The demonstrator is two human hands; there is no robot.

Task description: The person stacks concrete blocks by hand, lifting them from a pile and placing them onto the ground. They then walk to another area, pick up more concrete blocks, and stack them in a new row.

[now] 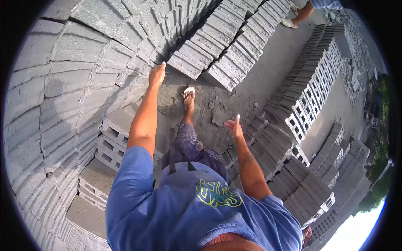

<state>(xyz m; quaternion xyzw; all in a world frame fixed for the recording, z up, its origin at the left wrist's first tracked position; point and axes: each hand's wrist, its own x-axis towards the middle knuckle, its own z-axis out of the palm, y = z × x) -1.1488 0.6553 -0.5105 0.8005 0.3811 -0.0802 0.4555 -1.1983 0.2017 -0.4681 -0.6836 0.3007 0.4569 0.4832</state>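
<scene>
My left hand (157, 75) is stretched forward beside the tall wall of stacked grey concrete blocks (75, 46). Its thumb points ahead and nothing shows in it; part of the fingers is hidden behind the back of the hand. Just beyond it, a double row of concrete blocks (190, 58) stands on the ground. Out over the bare dirt, my right hand (235, 127) is open and holds nothing, its thumb and fingers apart. The nearest blocks to that hand are the low stacks (268, 144) on the right.
My sandalled foot (189, 98) is forward on loose dirt (215, 102). Hollow blocks (111, 140) are piled at my left side. A long row of hollow blocks (314, 92) stands to the right, with rubble (356, 62) behind. Another person's foot (289, 23) shows at the top.
</scene>
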